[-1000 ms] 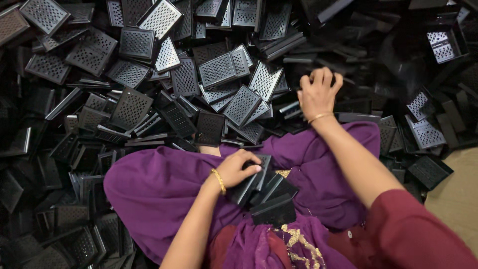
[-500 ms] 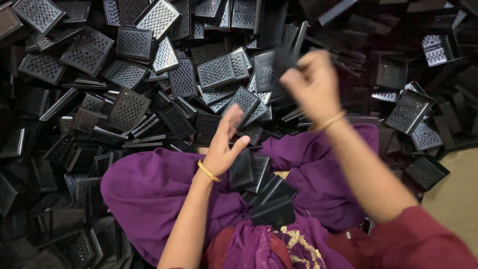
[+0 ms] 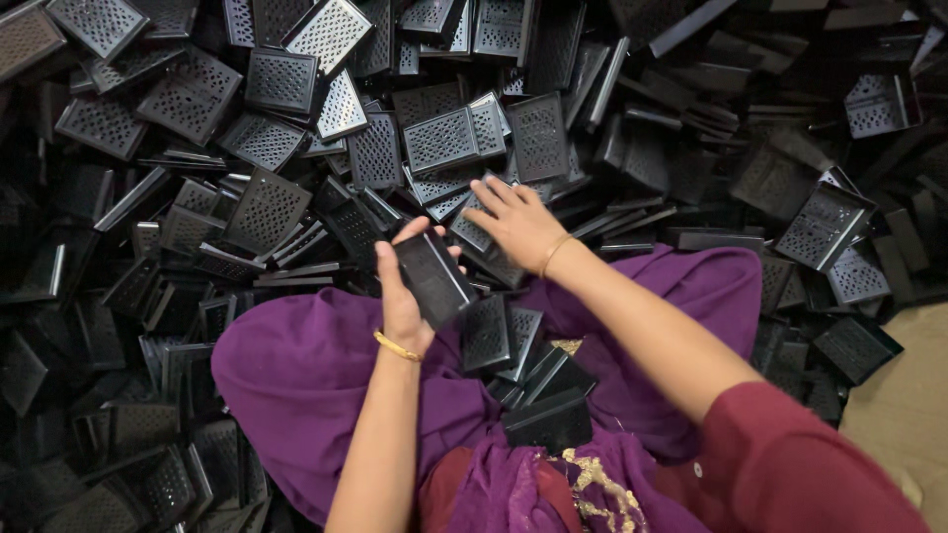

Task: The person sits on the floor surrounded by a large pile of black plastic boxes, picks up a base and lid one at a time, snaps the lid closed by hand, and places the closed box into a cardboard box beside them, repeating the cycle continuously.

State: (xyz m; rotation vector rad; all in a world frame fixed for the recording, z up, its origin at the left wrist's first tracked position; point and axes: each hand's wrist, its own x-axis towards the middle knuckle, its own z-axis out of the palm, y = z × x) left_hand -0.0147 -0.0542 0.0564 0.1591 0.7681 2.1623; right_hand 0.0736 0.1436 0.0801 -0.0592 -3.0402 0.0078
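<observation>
My left hand (image 3: 403, 296) grips a black rectangular perforated cover (image 3: 433, 277) just above my lap. My right hand (image 3: 515, 223) lies fingers-down on the pile of black perforated covers (image 3: 444, 138) in front of me, touching one grille piece. Both wrists wear thin gold bangles. Several more covers (image 3: 538, 380) lie stacked in my lap on purple cloth (image 3: 296, 365).
Black perforated plastic covers are heaped all around, filling the floor to the left, front and right. A bare beige floor patch (image 3: 904, 405) shows at the lower right. My red sleeve (image 3: 790, 464) is at the bottom right.
My right hand carried a cover from the pile to my left hand, which now holds it. The right hand has gone back down onto the pile.
</observation>
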